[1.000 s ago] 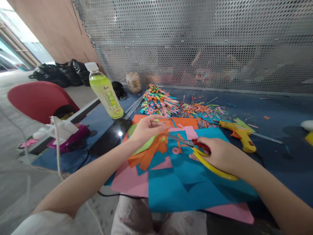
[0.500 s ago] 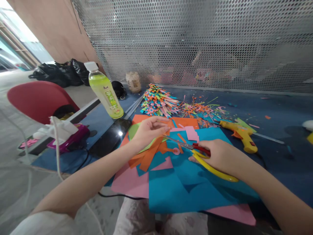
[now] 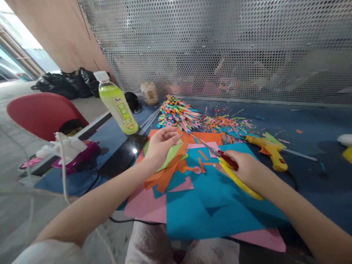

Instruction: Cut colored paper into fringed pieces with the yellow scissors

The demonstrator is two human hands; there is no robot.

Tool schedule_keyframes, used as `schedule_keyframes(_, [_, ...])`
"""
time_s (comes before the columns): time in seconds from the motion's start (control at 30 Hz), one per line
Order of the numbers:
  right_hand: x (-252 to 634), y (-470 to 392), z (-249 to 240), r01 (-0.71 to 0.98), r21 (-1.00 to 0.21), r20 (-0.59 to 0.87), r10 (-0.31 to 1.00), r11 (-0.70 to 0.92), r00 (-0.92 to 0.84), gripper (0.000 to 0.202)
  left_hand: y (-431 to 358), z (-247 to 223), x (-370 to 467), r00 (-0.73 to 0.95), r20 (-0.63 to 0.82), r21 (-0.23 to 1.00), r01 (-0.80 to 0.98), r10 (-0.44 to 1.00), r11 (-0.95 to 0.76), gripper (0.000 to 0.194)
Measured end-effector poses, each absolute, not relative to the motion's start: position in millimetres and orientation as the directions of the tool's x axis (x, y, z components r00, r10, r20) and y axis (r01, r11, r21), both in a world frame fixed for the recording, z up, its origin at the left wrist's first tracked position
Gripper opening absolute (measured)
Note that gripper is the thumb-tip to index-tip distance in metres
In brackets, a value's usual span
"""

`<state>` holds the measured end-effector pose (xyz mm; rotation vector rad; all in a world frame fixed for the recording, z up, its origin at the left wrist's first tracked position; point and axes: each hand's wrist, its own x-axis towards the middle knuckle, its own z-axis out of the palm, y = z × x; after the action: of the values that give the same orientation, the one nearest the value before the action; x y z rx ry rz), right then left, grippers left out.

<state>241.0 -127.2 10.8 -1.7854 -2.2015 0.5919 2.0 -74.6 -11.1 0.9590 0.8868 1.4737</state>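
My right hand (image 3: 243, 169) is closed round the scissors (image 3: 236, 179), which have one red and one yellow handle. Their blades point up and left over the blue paper (image 3: 220, 216). My left hand (image 3: 164, 146) is pinched over green and orange paper; something orange shows at its fingertips, too small to make out. Several short orange strips (image 3: 201, 165) lie on the blue paper, beside an orange strip with a pink round end (image 3: 197, 170). A pink scrap (image 3: 183, 184) lies nearer to me. Behind my left hand stands a cone of many-coloured folded paper (image 3: 177, 113).
A drink bottle (image 3: 118, 104) stands at the left, behind a black phone (image 3: 123, 156) with a bright reflection. Paper clippings (image 3: 225, 123) are heaped right of the cone. A yellow glue gun (image 3: 269, 150) lies at the right. A metal mesh (image 3: 220, 47) rises behind the table.
My left hand has shifted slightly left and its fingers have curled. The scissors' tips have moved up, away from the strips. Another short orange strip now lies on the blue paper.
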Motion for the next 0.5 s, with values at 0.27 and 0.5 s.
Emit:
schedule_keyframes(0.27, [235,-132,11,0.788,-0.595,-0.109,0.954,0.162,-0.279,0.028,-87,2,12,-0.053,0.080,0.875,-0.474,0.995,-0.095,0.036])
schedule_keyframes(0.5, [232,-137,11,0.711,-0.687,-0.117,0.945,0.146,-0.307,0.037,-91,8,19,-0.103,0.152,0.852,-0.490,0.983,-0.183,0.028])
